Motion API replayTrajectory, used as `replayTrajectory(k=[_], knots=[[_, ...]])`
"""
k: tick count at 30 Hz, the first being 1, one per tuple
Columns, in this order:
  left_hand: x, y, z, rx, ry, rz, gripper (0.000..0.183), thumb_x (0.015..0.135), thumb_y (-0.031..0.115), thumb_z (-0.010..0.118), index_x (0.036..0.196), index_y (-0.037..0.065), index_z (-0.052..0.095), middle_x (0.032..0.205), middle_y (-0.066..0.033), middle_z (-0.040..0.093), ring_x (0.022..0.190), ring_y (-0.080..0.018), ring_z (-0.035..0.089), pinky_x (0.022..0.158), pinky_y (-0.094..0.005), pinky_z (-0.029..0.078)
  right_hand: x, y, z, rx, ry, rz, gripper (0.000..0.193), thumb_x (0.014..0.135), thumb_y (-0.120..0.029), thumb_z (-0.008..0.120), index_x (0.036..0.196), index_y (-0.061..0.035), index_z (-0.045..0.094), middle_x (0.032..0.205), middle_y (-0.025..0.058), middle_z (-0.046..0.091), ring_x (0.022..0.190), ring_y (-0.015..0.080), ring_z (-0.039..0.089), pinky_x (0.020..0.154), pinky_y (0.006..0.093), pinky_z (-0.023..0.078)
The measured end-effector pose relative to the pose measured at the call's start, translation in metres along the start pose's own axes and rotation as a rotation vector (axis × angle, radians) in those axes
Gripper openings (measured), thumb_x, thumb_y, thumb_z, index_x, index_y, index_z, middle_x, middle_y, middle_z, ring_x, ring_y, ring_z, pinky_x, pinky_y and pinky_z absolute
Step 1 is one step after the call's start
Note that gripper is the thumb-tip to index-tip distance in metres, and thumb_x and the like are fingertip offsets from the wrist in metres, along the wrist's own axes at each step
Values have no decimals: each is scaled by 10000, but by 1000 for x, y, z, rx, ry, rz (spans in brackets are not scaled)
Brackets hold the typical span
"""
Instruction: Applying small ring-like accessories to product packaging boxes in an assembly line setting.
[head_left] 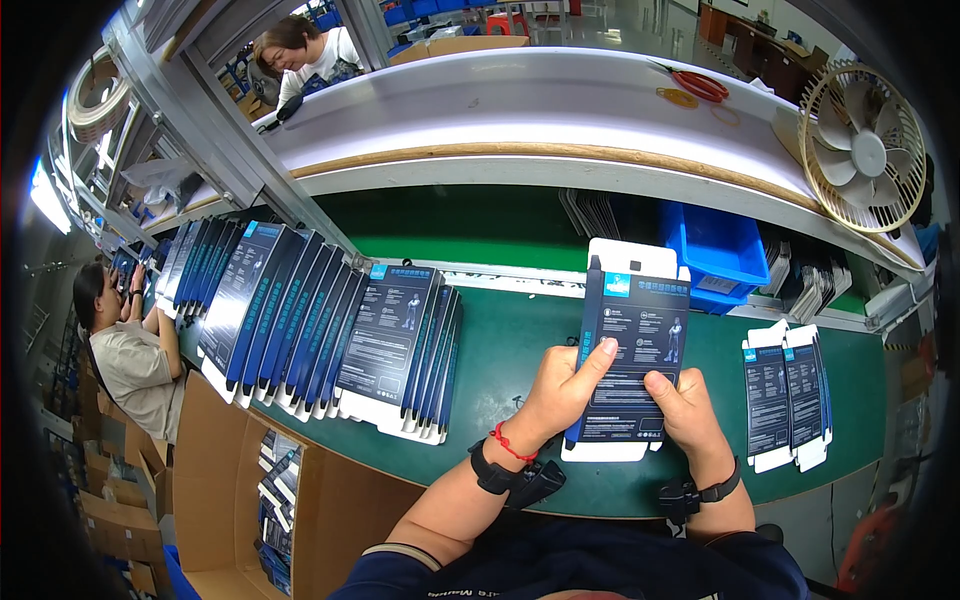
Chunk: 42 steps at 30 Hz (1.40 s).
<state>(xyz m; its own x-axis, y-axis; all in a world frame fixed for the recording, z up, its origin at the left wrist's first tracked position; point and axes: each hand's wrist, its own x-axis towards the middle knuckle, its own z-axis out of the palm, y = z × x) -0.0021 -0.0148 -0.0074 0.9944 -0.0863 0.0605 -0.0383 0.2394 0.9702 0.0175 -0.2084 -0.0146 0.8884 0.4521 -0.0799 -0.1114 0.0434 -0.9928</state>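
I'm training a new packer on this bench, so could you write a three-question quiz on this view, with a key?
1. What do the left hand and right hand hold?
2. True or false: the round-caged fan is right of the blue plastic bins in the picture.
3. Which wrist wears the red cord bracelet?
a) left
b) right

Key:
1. At least one dark printed carton with white flaps
2. True
3. a

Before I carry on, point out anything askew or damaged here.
No damage shows on the held blue-black folding box. Packages in the cardboard carton look askew, jumbled at odd angles, unlike the rows of folding boxes.
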Motion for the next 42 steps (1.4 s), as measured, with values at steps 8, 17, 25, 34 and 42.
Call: replayTrajectory(k=[8,17,25,34,42], knots=[[0,2,1,31,19,-8,392,1021,286,500,964,-46,701,824,-54,705,743,-76,620,655,-244,503,0,-3,1,10,1,2,328,972,-259,601,1049,48,686,939,64,697,839,102,613,733,259,509],[0,3,0,-10,-10,-49,393,1020,301,503,995,-42,695,872,-65,705,777,-89,630,689,-244,512,-2,-7,2,51,1,13,328,974,-250,596,1056,58,676,957,75,696,846,108,617,744,262,513],[0,3,0,-64,-18,-69,414,1021,314,499,1005,-51,693,902,-91,711,798,-112,647,715,-247,525,-2,-6,1,58,-11,12,336,973,-260,597,1053,55,680,948,78,701,841,109,622,745,261,514],[0,1,0,-68,-16,-60,400,1021,303,501,1015,-51,690,905,-84,709,803,-106,642,717,-247,523,-1,-5,2,64,3,15,342,970,-265,603,1061,55,679,955,79,702,848,112,626,747,260,512],[-1,4,-1,-25,-24,-54,398,1020,308,502,1019,-44,688,897,-73,706,800,-93,632,710,-244,517,-1,-5,2,48,6,20,351,971,-272,602,1055,59,679,946,79,702,838,110,626,740,261,514]])
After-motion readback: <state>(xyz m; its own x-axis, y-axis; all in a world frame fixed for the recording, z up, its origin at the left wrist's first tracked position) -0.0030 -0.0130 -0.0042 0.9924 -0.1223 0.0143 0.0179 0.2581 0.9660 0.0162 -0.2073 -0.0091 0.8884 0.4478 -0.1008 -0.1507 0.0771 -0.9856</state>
